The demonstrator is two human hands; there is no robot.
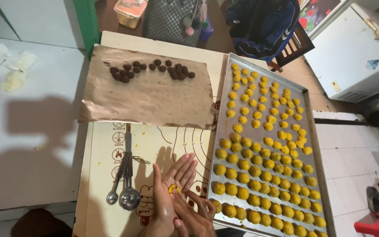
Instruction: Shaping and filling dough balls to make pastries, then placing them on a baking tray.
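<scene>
A small yellow dough piece [172, 189] sits at the bottom centre of the frame, between the palms of the two hands. The left hand [172, 186] is flat, fingers straight and together, palm turned inward; the right hand [197, 216] presses against it from below with fingers curled, so the dough is squeezed between them and only partly shows. Just right of the hands lies a metal baking tray [224, 131] filled with rows of yellow dough balls [259, 175], tighter in the lower half. Left of the hands, metal measuring spoons [126, 193] rest on a printed pastry mat [106, 175]. Above, brown paper [150, 98] carries dark brown balls [150, 70]. Pressed too hard, the dough could flatten or stick to the skin; rolled loosely, it could slip out onto the mat.
</scene>
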